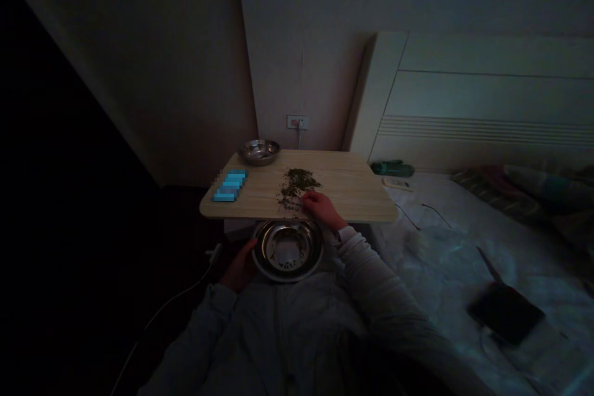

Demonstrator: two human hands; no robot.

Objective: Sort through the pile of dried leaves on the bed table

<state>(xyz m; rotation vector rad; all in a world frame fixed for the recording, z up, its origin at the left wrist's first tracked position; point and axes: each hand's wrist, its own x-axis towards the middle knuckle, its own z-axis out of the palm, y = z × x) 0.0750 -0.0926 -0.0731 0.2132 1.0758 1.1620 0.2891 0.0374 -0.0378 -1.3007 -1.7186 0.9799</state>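
My left hand (240,269) grips the left rim of a steel bowl (288,250) held just below the near edge of a small wooden table (352,189). A few small dark grains lie in the bowl's bottom. My right hand (321,208) rests on the tabletop at the near edge of a pile of small greenish-brown beans (297,184), fingers curled down onto them. Whether it holds any beans is hidden in the dim light.
A second steel bowl (259,151) stands at the table's back left. A blurred blue object (231,185) lies on the table's left side. A bed (464,247) with a dark tablet (505,311) is to the right. A wall socket (297,121) sits behind the table.
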